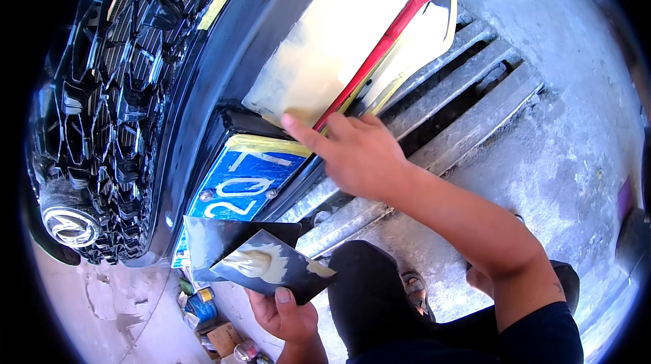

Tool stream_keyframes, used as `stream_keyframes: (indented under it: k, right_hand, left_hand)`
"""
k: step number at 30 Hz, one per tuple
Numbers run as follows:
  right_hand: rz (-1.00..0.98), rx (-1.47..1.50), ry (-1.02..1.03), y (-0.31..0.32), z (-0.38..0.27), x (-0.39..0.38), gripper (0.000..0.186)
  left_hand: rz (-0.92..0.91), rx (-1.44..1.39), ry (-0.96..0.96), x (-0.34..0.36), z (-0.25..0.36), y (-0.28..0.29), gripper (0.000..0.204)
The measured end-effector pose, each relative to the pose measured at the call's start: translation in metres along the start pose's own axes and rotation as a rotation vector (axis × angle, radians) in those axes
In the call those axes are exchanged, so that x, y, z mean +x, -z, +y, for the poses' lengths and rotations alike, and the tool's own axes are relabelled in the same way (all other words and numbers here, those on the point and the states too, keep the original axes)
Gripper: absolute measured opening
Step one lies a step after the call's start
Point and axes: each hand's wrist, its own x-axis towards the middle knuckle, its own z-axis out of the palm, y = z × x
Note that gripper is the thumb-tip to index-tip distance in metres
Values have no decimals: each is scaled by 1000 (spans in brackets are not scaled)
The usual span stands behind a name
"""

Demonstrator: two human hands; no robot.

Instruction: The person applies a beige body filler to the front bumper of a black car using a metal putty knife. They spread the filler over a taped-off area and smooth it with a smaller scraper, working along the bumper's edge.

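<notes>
My left hand (285, 313) grips a dark flat putty board (285, 281) with its thumb on top. A lump of cream putty (247, 262) sits on the board, and a second dark sheet (227, 236) lies behind it, overlapping. My right hand (366, 157) reaches to the car bumper (234, 66), index finger stretched out. Its fingertip is at the lower edge of a broad cream putty patch (325, 45); whether it presses on the surface I cannot tell. The other fingers are partly bent near a red strip (390, 35) beside the patch.
A blue number plate (247, 181) with yellow tape (264, 144) along its edge is below the patch. The black grille (129, 86) fills the left. A slatted drain grate (468, 106) crosses the concrete floor (542, 160). Boxes and cans (220, 337) stand at lower left.
</notes>
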Motion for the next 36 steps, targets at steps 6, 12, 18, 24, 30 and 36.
stream_keyframes:
  k: [6,12,18,24,30,36]
  right_hand:
    - [-255,747,-141,-2,-3,-2,81]
    - [-239,730,-82,-26,12,-19,81]
    - [-218,639,-129,-40,15,-29,80]
    - [-82,691,-298,-52,17,-53,68]
    - [212,1096,-737,-48,12,-25,52]
    - [40,864,-807,-24,5,12,62]
  left_hand:
    - [-8,-18,5,3,3,1,50]
    - [13,-7,17,2,5,-3,50]
    - [-2,20,0,5,9,-5,52]
    - [30,36,3,5,12,-6,53]
    - [-13,43,-7,4,8,-4,53]
    - [-6,55,-28,4,10,-2,51]
